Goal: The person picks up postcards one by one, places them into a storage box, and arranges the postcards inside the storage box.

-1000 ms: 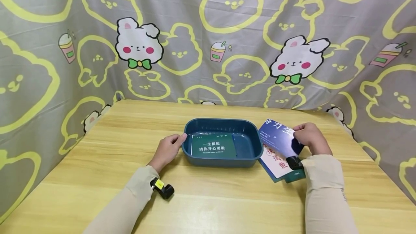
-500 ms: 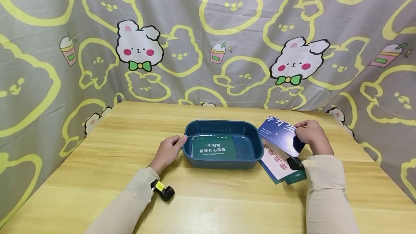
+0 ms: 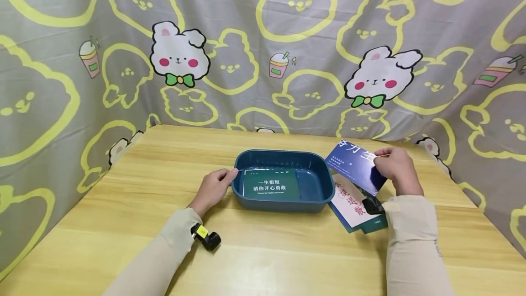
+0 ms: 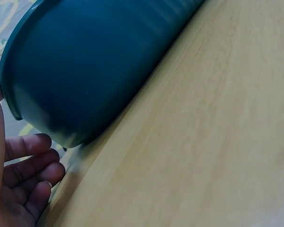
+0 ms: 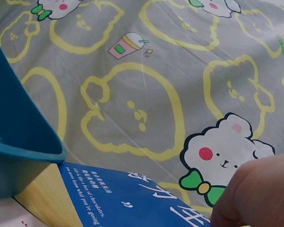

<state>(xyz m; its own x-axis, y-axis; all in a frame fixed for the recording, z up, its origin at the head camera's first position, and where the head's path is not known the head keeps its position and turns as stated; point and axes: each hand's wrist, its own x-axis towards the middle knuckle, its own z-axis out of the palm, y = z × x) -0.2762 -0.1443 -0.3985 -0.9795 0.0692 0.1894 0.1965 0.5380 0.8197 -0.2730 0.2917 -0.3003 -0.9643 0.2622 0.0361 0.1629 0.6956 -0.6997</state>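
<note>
My left hand (image 3: 213, 190) holds the left end of a dark teal plastic tub (image 3: 283, 206), thumb over the rim. In the left wrist view, the other fingers (image 4: 31, 163) curl loosely beside the tub's end wall (image 4: 80, 75). Flat inside the tub lies a green postcard (image 3: 271, 185) with white lettering. My right hand (image 3: 396, 170) pinches the right edge of a blue postcard (image 3: 354, 162), tilted above several other cards. Among those, a pale pink postcard (image 3: 349, 199) with red characters is uppermost. The right wrist view shows the blue postcard (image 5: 123, 198) close beside the tub's corner (image 5: 33, 165).
A light wooden table (image 3: 263, 245) carries everything. Behind and at both sides hangs a grey curtain (image 3: 246, 58) with yellow outlines and white rabbits. Part of a green card (image 3: 375, 224) sticks out beneath the pink one.
My right hand has raised the blue postcard slightly upward and away from the cards beneath, so more of the pink postcard shows. The left hand and the tub have stayed in place.
</note>
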